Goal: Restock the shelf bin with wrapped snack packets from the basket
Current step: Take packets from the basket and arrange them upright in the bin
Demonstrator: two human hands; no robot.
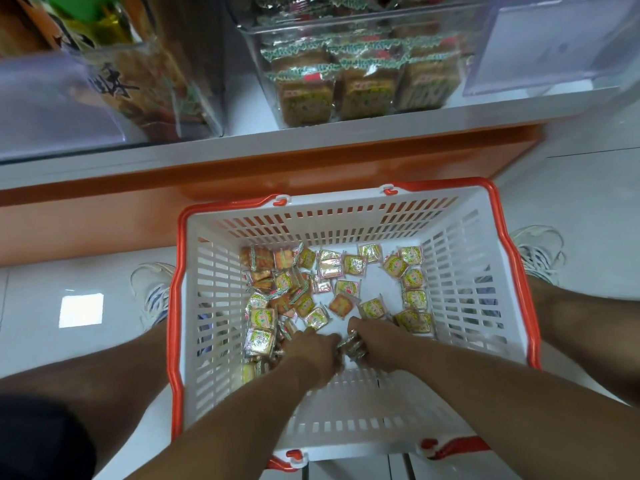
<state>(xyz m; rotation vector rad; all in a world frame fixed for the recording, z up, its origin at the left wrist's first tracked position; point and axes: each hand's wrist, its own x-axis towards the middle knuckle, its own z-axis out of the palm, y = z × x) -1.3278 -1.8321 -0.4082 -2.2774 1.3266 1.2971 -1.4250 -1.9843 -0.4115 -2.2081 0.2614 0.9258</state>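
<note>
A white slotted basket [460, 271] with an orange rim stands on the floor between my feet. Several small wrapped snack packets [353, 265] lie scattered on its bottom. Both my hands are down inside it, close together. My left hand [317, 351] curls over packets at the near left pile. My right hand [369, 336] grips a small bunch of packets [351, 346] between the two hands. On the shelf above, a clear bin [263, 84] holds stacked rows of the same kind of packets.
A clear bin of orange snack bags [145, 81] stands at the left of the white shelf [242, 143], and an empty-looking clear bin [554, 46] at the right. The shelf base is orange. My shoes [152, 292] flank the basket on the white tiled floor.
</note>
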